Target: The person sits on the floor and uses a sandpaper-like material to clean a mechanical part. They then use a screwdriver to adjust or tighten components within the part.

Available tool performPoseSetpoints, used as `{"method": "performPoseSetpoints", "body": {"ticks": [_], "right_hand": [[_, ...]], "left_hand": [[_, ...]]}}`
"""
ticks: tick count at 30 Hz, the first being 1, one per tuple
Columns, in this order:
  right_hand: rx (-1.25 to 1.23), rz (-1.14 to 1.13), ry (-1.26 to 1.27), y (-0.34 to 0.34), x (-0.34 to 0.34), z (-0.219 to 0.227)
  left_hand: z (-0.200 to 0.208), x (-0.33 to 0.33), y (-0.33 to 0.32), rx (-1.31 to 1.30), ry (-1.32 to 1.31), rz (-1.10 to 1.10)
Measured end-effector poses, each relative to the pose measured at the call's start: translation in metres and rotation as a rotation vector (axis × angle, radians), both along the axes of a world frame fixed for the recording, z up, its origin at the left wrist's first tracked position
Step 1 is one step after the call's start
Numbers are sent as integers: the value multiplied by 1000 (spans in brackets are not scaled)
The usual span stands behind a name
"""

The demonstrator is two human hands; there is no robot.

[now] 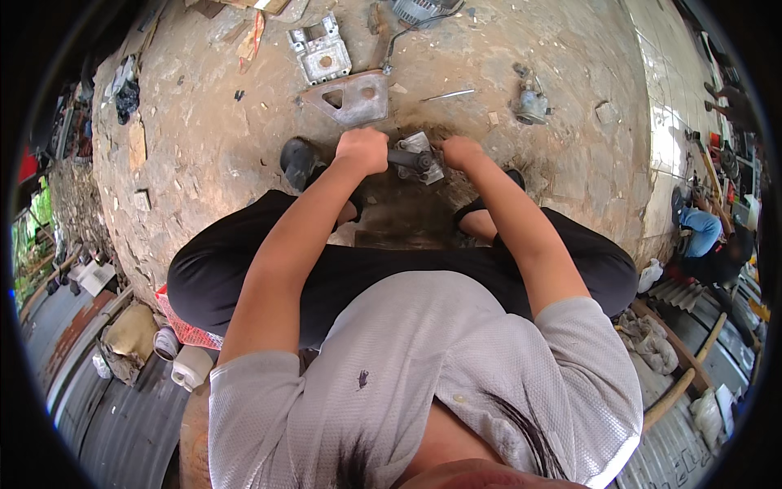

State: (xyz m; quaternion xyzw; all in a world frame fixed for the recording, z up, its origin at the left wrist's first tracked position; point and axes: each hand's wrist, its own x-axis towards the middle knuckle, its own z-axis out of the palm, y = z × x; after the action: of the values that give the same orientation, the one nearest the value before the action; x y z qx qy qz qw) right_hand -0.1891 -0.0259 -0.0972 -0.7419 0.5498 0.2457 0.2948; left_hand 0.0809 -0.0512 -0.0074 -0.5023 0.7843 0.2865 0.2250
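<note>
My left hand point(362, 151) is closed around the handle of a dark hammer point(417, 161). The hammer's head lies over a silvery cast metal part point(433, 172) on the ground between my feet, hiding its middle. At the right side of that part, my right hand point(462, 152) is closed, its fingertips near the part's edge; what it grips, if anything, is hidden. Beyond my hands lie a flat grey metal bracket point(358, 98) with a triangular hole and a pale cast housing point(320, 50). A thin metal rod point(448, 95) rests to the right of the bracket.
A small motor-like metal part point(531, 106) stands at the far right, and a ribbed round casing point(419, 10) at the top. My shoes point(300, 163) flank the work. A red basket point(189, 322) and a white jug point(192, 367) are beside my left leg. Another person point(702, 228) sits far right.
</note>
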Motion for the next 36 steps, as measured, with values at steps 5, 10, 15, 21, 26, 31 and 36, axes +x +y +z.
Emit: {"method": "performPoseSetpoints", "body": {"ticks": [5, 10, 15, 21, 26, 31, 36], "right_hand": [[175, 0, 10, -27, -20, 29], [101, 12, 94, -30, -64, 20], [56, -52, -299, -21, -6, 72], [-155, 191, -421, 49, 62, 89], [-293, 166, -369, 80, 67, 103], [-168, 182, -258, 80, 51, 102], [36, -19, -528, 61, 27, 82]], "left_hand": [[8, 0, -2, 40, -29, 6], [5, -7, -5, 29, -25, -28], [-10, 5, -5, 131, -51, -132], [-30, 0, 24, 751, 110, 210], [-55, 6, 57, 941, 351, 416], [5, -55, 62, 652, 62, 83], [4, -53, 41, 444, 44, -108]]}}
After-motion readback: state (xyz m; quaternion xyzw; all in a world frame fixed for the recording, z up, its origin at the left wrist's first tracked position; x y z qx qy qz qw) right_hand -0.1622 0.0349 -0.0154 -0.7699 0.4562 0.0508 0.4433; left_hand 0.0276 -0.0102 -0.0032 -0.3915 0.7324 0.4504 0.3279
